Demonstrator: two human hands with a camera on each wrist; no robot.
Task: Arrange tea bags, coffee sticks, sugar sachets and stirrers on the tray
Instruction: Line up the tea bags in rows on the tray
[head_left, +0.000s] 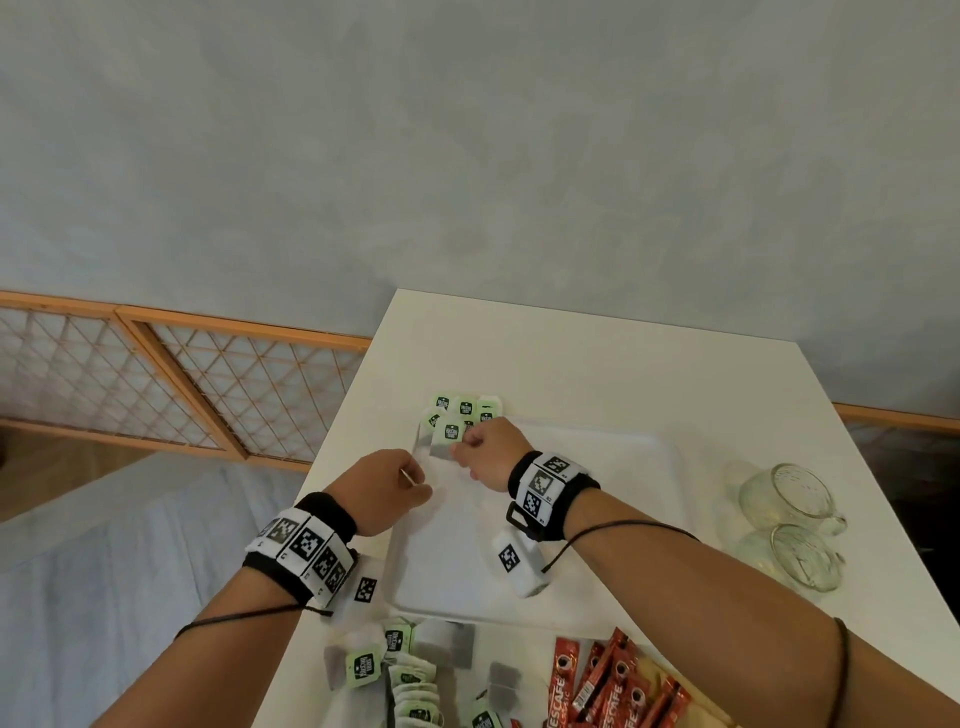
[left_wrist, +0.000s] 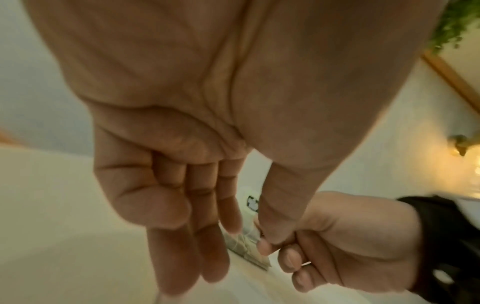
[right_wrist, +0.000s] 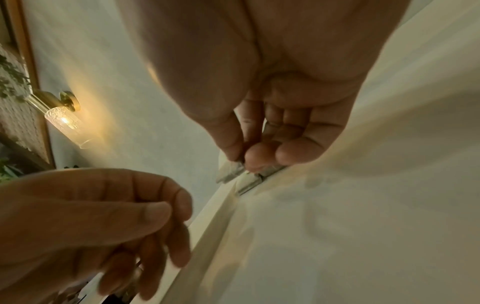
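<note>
A white tray (head_left: 597, 467) lies in the middle of the white table. Several green-labelled tea bags (head_left: 462, 408) are grouped at its far left corner. My right hand (head_left: 467, 447) pinches one tea bag (head_left: 448, 439) between thumb and fingertips, low over that corner beside the group; the right wrist view shows the same tea bag (right_wrist: 233, 172) at the tray rim. My left hand (head_left: 421, 480) hovers just left of it over the tray's left edge, fingers relaxed and holding nothing that I can make out. In the left wrist view its thumb lies close to the tea bag (left_wrist: 246, 246).
More tea bags (head_left: 395, 670) are heaped on the table near the front edge. Red coffee sticks (head_left: 608, 680) lie to their right. Two glass cups (head_left: 789, 493) lie on their sides right of the tray. The table's left edge runs close to my left wrist.
</note>
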